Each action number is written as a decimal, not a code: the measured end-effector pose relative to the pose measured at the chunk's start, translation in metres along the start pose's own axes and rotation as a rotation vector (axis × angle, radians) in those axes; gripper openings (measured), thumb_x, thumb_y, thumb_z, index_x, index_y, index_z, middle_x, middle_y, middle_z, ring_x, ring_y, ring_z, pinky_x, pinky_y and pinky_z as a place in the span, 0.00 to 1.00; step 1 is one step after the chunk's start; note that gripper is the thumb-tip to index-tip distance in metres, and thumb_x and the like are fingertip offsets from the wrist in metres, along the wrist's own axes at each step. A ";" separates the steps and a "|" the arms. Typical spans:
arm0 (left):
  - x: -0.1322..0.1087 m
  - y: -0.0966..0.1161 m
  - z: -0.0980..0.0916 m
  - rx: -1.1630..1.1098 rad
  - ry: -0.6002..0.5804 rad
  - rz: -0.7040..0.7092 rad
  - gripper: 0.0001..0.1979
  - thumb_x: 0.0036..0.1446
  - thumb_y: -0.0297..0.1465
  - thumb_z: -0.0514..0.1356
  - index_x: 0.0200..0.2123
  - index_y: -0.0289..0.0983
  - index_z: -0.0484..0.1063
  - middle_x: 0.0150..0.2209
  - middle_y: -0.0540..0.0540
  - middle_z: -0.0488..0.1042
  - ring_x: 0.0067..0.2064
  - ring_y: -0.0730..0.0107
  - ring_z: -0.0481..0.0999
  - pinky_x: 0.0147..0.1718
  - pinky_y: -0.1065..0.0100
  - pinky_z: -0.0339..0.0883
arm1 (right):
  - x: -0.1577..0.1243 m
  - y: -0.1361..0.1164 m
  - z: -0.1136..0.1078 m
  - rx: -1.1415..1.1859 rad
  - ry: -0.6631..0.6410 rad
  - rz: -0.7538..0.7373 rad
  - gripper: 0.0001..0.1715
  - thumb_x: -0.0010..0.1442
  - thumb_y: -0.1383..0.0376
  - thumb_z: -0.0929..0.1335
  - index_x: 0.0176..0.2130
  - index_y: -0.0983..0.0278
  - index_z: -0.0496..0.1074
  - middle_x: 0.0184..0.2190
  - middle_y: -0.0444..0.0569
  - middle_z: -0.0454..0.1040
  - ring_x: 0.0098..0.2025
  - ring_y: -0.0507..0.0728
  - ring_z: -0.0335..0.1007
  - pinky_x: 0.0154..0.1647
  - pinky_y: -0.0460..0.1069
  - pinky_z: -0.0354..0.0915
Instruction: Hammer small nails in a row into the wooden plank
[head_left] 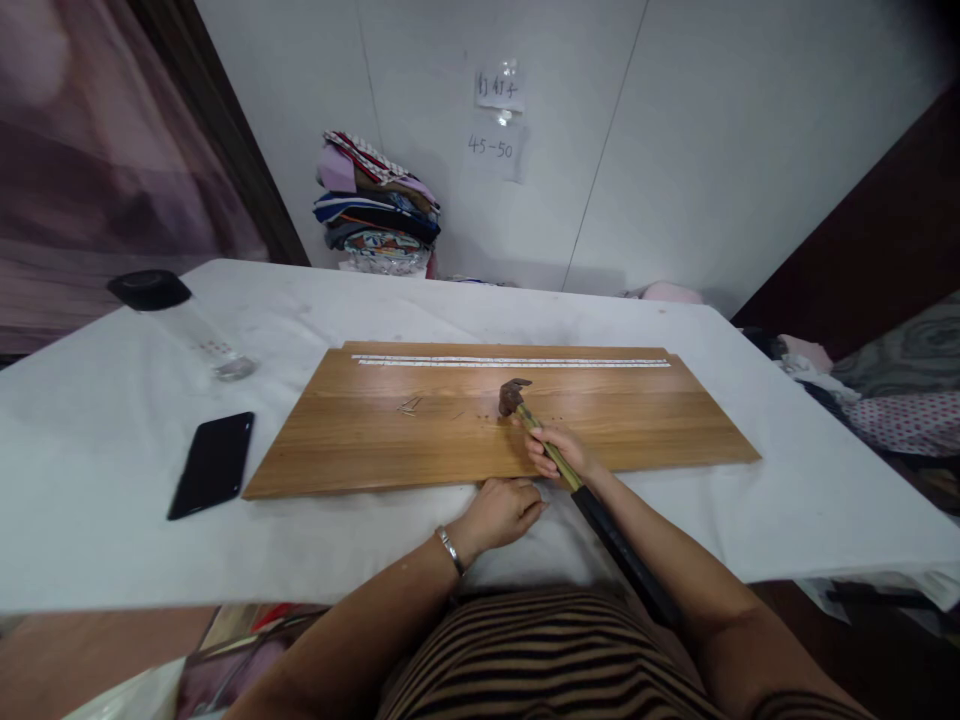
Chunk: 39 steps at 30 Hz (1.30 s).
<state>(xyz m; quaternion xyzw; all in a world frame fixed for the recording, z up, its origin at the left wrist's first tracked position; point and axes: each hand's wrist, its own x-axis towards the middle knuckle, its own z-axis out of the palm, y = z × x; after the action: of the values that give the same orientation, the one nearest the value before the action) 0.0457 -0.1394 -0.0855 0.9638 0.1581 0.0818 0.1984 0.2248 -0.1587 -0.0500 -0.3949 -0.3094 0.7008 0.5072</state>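
Observation:
My right hand [561, 452] is closed around the handle of a claw hammer [549, 450], well up the shaft near the rusty head. That head is over the middle of a wooden board [337, 440], and the black grip slants back beneath my right forearm. My left hand [499, 515], with a silver bracelet at the wrist, rests curled against the board's near edge; nothing shows in its fingers. Several loose nails [409, 405] lie on the board left of the hammer. Small dark spots, too small to make out, dot the wood on both sides of the hammer head.
Two white ruled strips [510, 361] run along the board's far side. A black phone [212, 465] lies to its left, and beyond that a clear container with a black top [150, 290]. Folded cloths [379, 205] are stacked by the wall behind the white-covered table [97, 450].

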 end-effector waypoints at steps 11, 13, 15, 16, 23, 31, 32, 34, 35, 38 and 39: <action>0.000 -0.001 0.002 -0.012 0.023 0.012 0.16 0.70 0.37 0.54 0.35 0.37 0.79 0.34 0.44 0.81 0.36 0.66 0.79 0.36 0.67 0.67 | 0.001 0.001 0.000 0.014 0.005 -0.004 0.24 0.58 0.58 0.73 0.51 0.61 0.67 0.21 0.32 0.62 0.13 0.45 0.48 0.11 0.44 0.45; 0.000 -0.001 0.001 -0.010 0.020 0.014 0.16 0.70 0.36 0.55 0.35 0.38 0.79 0.34 0.45 0.81 0.36 0.66 0.79 0.36 0.67 0.66 | 0.002 0.001 0.000 0.013 0.001 0.000 0.25 0.57 0.57 0.73 0.51 0.61 0.67 0.21 0.32 0.62 0.13 0.45 0.48 0.11 0.44 0.44; 0.001 -0.001 0.000 -0.001 0.010 0.013 0.16 0.70 0.36 0.55 0.36 0.38 0.79 0.34 0.45 0.81 0.36 0.66 0.79 0.36 0.67 0.66 | 0.002 0.003 -0.001 0.011 0.002 0.005 0.24 0.57 0.57 0.73 0.50 0.61 0.66 0.21 0.32 0.61 0.13 0.45 0.48 0.11 0.44 0.43; 0.001 0.000 -0.001 0.006 0.003 0.010 0.16 0.70 0.36 0.55 0.36 0.38 0.79 0.34 0.45 0.81 0.36 0.66 0.79 0.36 0.67 0.66 | 0.002 0.003 -0.001 0.012 0.006 0.005 0.23 0.58 0.58 0.73 0.50 0.61 0.66 0.21 0.32 0.61 0.13 0.45 0.48 0.11 0.43 0.43; 0.001 0.000 -0.001 0.020 -0.001 0.000 0.15 0.70 0.36 0.55 0.35 0.38 0.79 0.35 0.45 0.81 0.36 0.66 0.79 0.36 0.67 0.66 | 0.000 -0.001 0.003 0.028 -0.002 -0.010 0.25 0.57 0.58 0.73 0.52 0.61 0.66 0.22 0.32 0.62 0.13 0.45 0.49 0.11 0.44 0.44; -0.001 -0.003 0.001 -0.017 0.027 0.007 0.15 0.70 0.36 0.55 0.34 0.38 0.78 0.34 0.45 0.80 0.34 0.67 0.79 0.35 0.67 0.66 | 0.002 0.001 0.000 0.026 0.013 -0.002 0.23 0.58 0.58 0.73 0.51 0.61 0.67 0.21 0.32 0.61 0.13 0.45 0.48 0.11 0.43 0.45; -0.001 -0.003 0.002 -0.019 0.029 0.005 0.16 0.70 0.36 0.55 0.34 0.38 0.78 0.34 0.45 0.80 0.34 0.67 0.79 0.35 0.67 0.66 | 0.002 0.001 -0.001 0.027 0.010 -0.005 0.23 0.58 0.58 0.72 0.51 0.61 0.67 0.21 0.32 0.61 0.13 0.45 0.48 0.11 0.43 0.45; -0.001 -0.003 0.002 -0.021 0.033 0.000 0.16 0.70 0.37 0.55 0.33 0.38 0.78 0.33 0.45 0.80 0.34 0.66 0.79 0.35 0.67 0.66 | 0.001 0.001 -0.001 0.028 0.003 -0.008 0.23 0.59 0.58 0.72 0.52 0.60 0.67 0.21 0.32 0.61 0.13 0.45 0.49 0.11 0.43 0.45; -0.001 -0.003 0.002 -0.020 0.032 -0.002 0.16 0.70 0.37 0.55 0.33 0.38 0.78 0.33 0.45 0.80 0.34 0.66 0.79 0.35 0.67 0.66 | 0.001 0.001 -0.001 0.026 0.001 -0.005 0.22 0.59 0.58 0.72 0.51 0.60 0.67 0.21 0.32 0.61 0.13 0.45 0.49 0.11 0.43 0.46; -0.001 -0.002 0.001 -0.006 0.022 0.000 0.16 0.70 0.36 0.55 0.34 0.38 0.78 0.33 0.45 0.80 0.35 0.66 0.79 0.34 0.67 0.66 | 0.001 0.002 -0.001 0.014 0.002 0.013 0.23 0.58 0.58 0.72 0.51 0.60 0.67 0.21 0.32 0.61 0.13 0.45 0.48 0.11 0.43 0.46; -0.001 -0.002 0.000 -0.003 0.020 0.003 0.16 0.70 0.36 0.55 0.34 0.38 0.78 0.33 0.45 0.80 0.35 0.66 0.79 0.34 0.67 0.66 | 0.001 0.003 -0.001 0.011 0.006 0.015 0.23 0.58 0.58 0.72 0.50 0.60 0.67 0.21 0.32 0.61 0.13 0.45 0.48 0.11 0.42 0.47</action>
<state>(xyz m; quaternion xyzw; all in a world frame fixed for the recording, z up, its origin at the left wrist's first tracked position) 0.0445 -0.1380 -0.0868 0.9629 0.1583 0.0922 0.1981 0.2244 -0.1585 -0.0529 -0.3964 -0.3011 0.7051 0.5050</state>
